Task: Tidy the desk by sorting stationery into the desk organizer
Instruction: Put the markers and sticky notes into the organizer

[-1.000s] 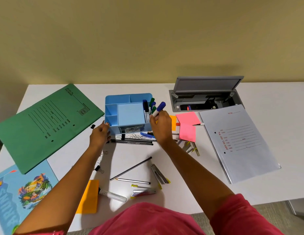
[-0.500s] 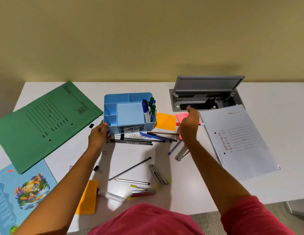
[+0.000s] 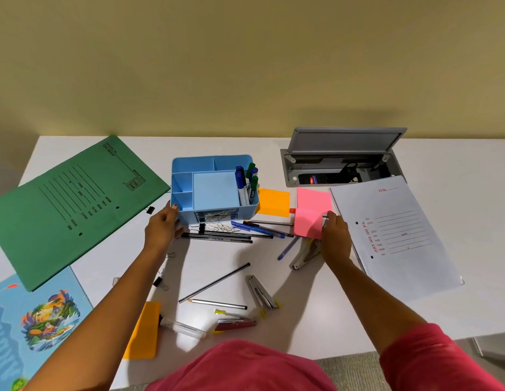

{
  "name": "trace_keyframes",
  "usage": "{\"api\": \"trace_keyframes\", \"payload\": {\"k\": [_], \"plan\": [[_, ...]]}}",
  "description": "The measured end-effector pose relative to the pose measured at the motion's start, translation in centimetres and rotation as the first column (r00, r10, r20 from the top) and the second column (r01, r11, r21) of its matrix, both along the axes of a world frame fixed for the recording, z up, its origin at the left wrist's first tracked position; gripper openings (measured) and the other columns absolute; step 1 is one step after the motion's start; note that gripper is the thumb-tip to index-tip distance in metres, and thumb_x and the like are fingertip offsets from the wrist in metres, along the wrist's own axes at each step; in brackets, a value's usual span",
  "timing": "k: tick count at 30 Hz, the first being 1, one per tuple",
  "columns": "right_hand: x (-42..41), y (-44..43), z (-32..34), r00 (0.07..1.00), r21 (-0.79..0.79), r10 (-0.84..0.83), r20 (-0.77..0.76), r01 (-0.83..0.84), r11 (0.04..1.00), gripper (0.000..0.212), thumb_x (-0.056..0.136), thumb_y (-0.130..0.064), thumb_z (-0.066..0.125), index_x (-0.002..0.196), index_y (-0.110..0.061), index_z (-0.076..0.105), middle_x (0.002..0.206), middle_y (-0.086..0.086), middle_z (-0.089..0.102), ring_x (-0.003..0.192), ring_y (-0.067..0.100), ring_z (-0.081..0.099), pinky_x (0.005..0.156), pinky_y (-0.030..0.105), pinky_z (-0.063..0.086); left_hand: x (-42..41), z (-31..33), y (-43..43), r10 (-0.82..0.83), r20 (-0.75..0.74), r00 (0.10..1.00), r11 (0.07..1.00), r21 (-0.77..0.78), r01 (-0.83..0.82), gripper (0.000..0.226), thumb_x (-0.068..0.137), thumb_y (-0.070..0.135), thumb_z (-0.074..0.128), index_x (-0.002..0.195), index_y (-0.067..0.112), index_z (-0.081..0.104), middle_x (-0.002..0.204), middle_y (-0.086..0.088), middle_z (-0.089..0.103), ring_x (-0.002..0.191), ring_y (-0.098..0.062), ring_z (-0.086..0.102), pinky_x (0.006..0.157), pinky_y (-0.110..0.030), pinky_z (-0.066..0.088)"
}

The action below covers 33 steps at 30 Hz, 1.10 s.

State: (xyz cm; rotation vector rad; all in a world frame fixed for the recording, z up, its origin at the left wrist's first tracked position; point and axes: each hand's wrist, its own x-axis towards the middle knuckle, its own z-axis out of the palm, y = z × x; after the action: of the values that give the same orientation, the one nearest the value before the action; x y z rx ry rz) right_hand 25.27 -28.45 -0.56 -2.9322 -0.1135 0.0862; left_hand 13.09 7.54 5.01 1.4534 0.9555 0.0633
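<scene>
Pulled back lower, the right hand (image 3: 334, 235) meets the pink sticky pad (image 3: 307, 225) at centre right, its grip impossible to tell. Left hand (image 3: 161, 230) holds the organizer (image 3: 186, 218). Light, floppy paper, probably best pinched at its edge.

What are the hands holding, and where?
Left hand grips the blue organizer at its front left corner; right hand pinches the end of an orange-capped pen.

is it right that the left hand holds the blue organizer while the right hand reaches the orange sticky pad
No. The head view shows the right hand at the pink sticky pad; the orange sticky pad lies untouched between it and the blue organizer, which the left hand does hold.
</scene>
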Motion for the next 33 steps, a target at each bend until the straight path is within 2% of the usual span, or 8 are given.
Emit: {"api": "trace_keyframes", "payload": {"k": [8, 13, 17, 21, 24, 27, 30, 33], "plan": [[0.3, -0.2, -0.1, 0.998, 0.023, -0.029, 0.05, 0.027, 0.999, 0.069, 0.048, -0.009, 0.092, 0.106, 0.006, 0.058, 0.104, 0.028, 0.061, 0.089, 0.044, 0.059, 0.069, 0.047, 0.052, -0.1, 0.3, 0.0, -0.007, -0.016, 1.0, 1.0, 0.003, 0.007, 0.029, 0.099, 0.032, 0.045, 0.071, 0.025, 0.049, 0.079, 0.0, 0.056, 0.077, -0.018, 0.059, 0.092, -0.045, 0.051], [0.5, -0.8, 0.0, 0.999, 0.007, 0.017, 0.038, -0.018, 1.0, 0.036, 0.064, -0.006, 0.085, 0.086, 0.005, 0.059, 0.08, 0.022, 0.063, 0.07, 0.037, 0.057, 0.059, 0.035, 0.043, -0.1, 0.5, -0.1, -0.002, -0.014, 1.0, 1.0, 0.001, 0.002, 0.029, 0.099, 0.032, 0.044, 0.071, 0.026, 0.048, 0.076, 0.0, 0.053, 0.084, -0.025, 0.055, 0.093, -0.047, 0.051], [-0.7, -1.2, -0.5, 0.999, 0.073, 0.03, -0.039, -0.027, 0.997, 0.024, 0.076, -0.008, 0.077, 0.088, 0.001, 0.058, 0.085, 0.016, 0.059, 0.077, 0.027, 0.052, 0.061, 0.029, 0.037, -0.2, 0.5, -0.1, 0.006, -0.016, 1.0, 1.0, 0.002, -0.006, 0.028, 0.099, 0.032, 0.045, 0.072, 0.025, 0.051, 0.08, -0.003, 0.055, 0.084, -0.026, 0.057, 0.092, -0.045, 0.052], [-3.6, -1.1, 0.5, 0.982, 0.267, -0.18, -0.065, 0.191, 0.945, 0.014, 0.086, -0.007, 0.064, 0.094, 0.001, 0.056, 0.09, 0.009, 0.05, 0.081, 0.023, 0.047, 0.065, 0.031, 0.036, -0.3, 0.6, -0.1, 0.005, -0.019, 1.0, 1.0, 0.01, -0.005, 0.027, 0.098, 0.034, 0.045, 0.074, 0.025, 0.054, 0.085, -0.005, 0.059, 0.086, -0.025, 0.06, 0.091, -0.044, 0.052], [-5.1, -0.7, 1.2, 0.949, 0.369, -0.315, -0.03, 0.303, 0.879, 0.008, 0.088, -0.002, 0.06, 0.093, 0.004, 0.059, 0.091, 0.015, 0.054, 0.083, 0.028, 0.053, 0.065, 0.031, 0.035, -0.3, 0.7, -0.3, 0.017, -0.014, 1.0, 1.0, 0.009, -0.017, 0.027, 0.098, 0.034, 0.045, 0.074, 0.026, 0.052, 0.088, -0.007, 0.057, 0.088, -0.025, 0.059, 0.091, -0.042, 0.052], [-6.0, 0.8, 2.9, 0.959, 0.49, -0.285, 0.005, 0.246, 0.836, 0.008, 0.09, 0.003, 0.054, 0.097, 0.0, 0.058, 0.09, 0.007, 0.055, 0.082, 0.022, 0.051, 0.067, 0.025, 0.035, -0.3, 0.7, -0.6, 0.024, -0.004, 1.0, 1.0, 0.01, -0.024, 0.027, 0.099, 0.034, 0.045, 0.073, 0.027, 0.051, 0.094, -0.009, 0.057, 0.09, -0.026, 0.058, 0.09, -0.04, 0.051], [-6.8, 3.2, 5.0, 0.983, 0.627, -0.178, 0.037, 0.116, 0.77, 0.013, 0.093, -0.003, 0.055, 0.097, -0.015, 0.055, 0.088, -0.002, 0.058, 0.08, 0.017, 0.057, 0.068, 0.017, 0.041, -0.3, 0.9, -0.7, 0.028, 0.001, 1.0, 1.0, 0.007, -0.028, 0.027, 0.099, 0.033, 0.045, 0.073, 0.027, 0.051, 0.098, -0.01, 0.055, 0.09, -0.026, 0.057, 0.09, -0.04, 0.051], [-6.5, 6.0, 6.7, 0.99, 0.686, -0.102, 0.098, 0.007, 0.727, 0.008, 0.091, -0.01, 0.06, 0.097, -0.013, 0.054, 0.087, -0.004, 0.061, 0.077, 0.01, 0.059, 0.069, 0.01, 0.045, -0.3, 0.9, -0.6, 0.025, -0.008, 1.0, 1.0, 0.01, -0.025, 0.027, 0.099, 0.034, 0.045, 0.074, 0.027, 0.053, 0.098, -0.01, 0.057, 0.09, -0.026, 0.059, 0.091, -0.042, 0.052]]}}
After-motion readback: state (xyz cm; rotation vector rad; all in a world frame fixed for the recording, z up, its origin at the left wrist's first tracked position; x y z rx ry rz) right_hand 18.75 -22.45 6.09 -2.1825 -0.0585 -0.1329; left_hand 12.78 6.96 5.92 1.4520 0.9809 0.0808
